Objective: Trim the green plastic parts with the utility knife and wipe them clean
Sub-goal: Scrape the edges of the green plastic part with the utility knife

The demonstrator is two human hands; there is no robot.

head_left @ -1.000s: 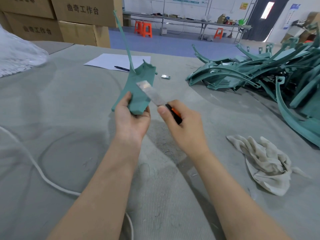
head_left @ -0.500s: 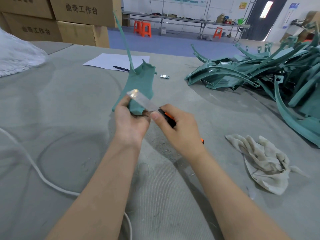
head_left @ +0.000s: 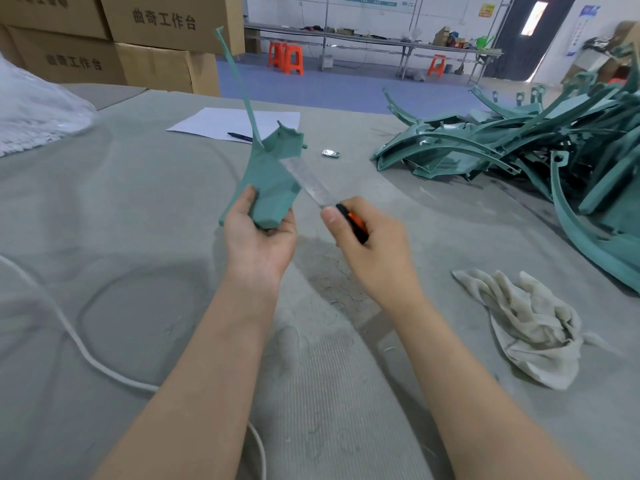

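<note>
Left grip (head_left: 259,244) holds green part (head_left: 273,178); right grip (head_left: 374,258) holds utility knife (head_left: 325,197), blade back at part's right edge; trimming unfinished

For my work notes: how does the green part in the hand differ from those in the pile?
The held part stands upright in the left hand; the pile lies tangled on the table. The utility knife in the right hand meets the held part; nothing touches the pile. Both are green plastic.
</note>
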